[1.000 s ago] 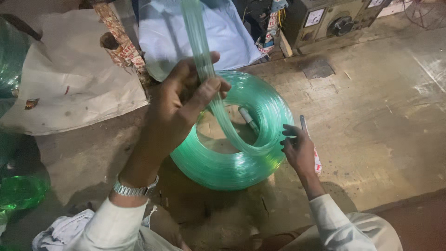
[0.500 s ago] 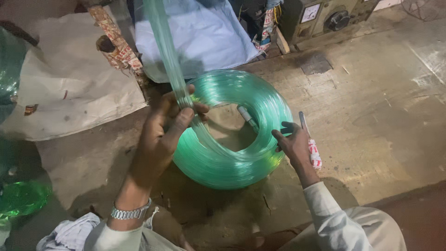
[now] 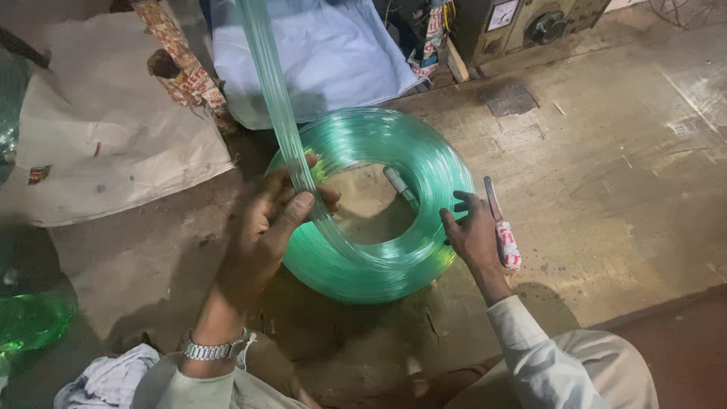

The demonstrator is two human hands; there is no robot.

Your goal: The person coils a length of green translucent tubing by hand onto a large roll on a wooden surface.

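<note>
We log the green tubing coil (image 3: 379, 208) flat mid-floor (image 3: 606, 151), its free strand (image 3: 265, 83) running up toward the far edge, pinched by our left hand (image 3: 269, 227) at the coil's left rim, right hand (image 3: 473, 235) grasping the right rim beside a small cutter (image 3: 503, 227).

A worn, stained concrete floor (image 3: 606, 151) fills the view, lit brightest at the right. A pale sack (image 3: 98, 144) and a blue sheet (image 3: 326, 60) lie on it, beside a metal machine box (image 3: 522, 26).
</note>
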